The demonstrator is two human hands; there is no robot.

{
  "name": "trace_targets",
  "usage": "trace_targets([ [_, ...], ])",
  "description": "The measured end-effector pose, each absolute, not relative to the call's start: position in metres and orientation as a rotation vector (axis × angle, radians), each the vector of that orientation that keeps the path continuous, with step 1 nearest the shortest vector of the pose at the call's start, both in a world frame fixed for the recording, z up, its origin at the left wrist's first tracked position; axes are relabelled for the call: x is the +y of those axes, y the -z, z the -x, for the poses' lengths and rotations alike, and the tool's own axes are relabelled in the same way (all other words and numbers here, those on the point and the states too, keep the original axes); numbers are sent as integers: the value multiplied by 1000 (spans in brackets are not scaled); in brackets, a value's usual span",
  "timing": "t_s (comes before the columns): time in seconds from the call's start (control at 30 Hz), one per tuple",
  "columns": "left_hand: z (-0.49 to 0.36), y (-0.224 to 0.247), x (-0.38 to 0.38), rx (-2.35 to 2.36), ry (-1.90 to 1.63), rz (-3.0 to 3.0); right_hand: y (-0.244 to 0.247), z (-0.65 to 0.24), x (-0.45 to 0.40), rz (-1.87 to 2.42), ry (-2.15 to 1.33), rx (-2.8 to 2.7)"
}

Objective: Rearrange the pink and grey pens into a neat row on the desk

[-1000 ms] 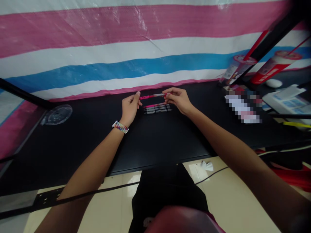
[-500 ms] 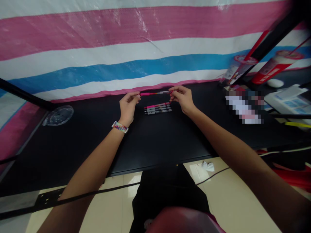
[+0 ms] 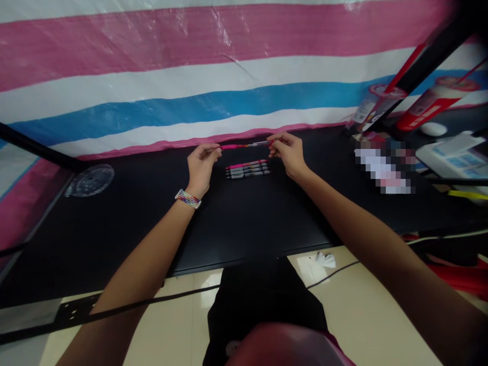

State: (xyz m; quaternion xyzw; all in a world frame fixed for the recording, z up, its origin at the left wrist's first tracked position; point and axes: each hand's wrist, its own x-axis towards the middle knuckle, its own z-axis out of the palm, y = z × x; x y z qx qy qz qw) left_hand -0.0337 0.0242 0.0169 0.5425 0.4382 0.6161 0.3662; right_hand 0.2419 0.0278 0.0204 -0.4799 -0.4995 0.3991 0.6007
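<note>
Between my two hands a thin pink and clear pen (image 3: 244, 145) is stretched out level, just beyond a row of several pens (image 3: 247, 169). My left hand (image 3: 202, 161) pinches its pink end, at the left. My right hand (image 3: 288, 151) has its fingers closed round the other end, whose tip is partly hidden by the fingers. The row lies side by side on the black table (image 3: 244, 218); its farthest pen is pink, the nearer ones grey and black. A colourful band is on my left wrist.
A clear round lid (image 3: 91, 180) lies at the left. Two cups with red straws, the nearer one clear (image 3: 375, 109) and the other red (image 3: 434, 107), stand at the back right by a white mouse (image 3: 433, 129) and packets. A striped sheet hangs behind.
The view has shifted slightly. Both hands hold the pen much as before, with the right hand a touch farther right.
</note>
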Motion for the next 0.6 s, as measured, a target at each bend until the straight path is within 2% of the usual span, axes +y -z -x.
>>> trace_targets([
  [0.3,28,-22,15,1093,-1522,-1585,-24,-227,13,954,-1093,-1307],
  [0.47,28,-24,12,1156,-1430,-1778,-27,-229,12,992,-1105,-1294],
  [0.6,26,-23,12,1033,-1433,-1733,-28,-231,14,1003,-1145,-1232],
])
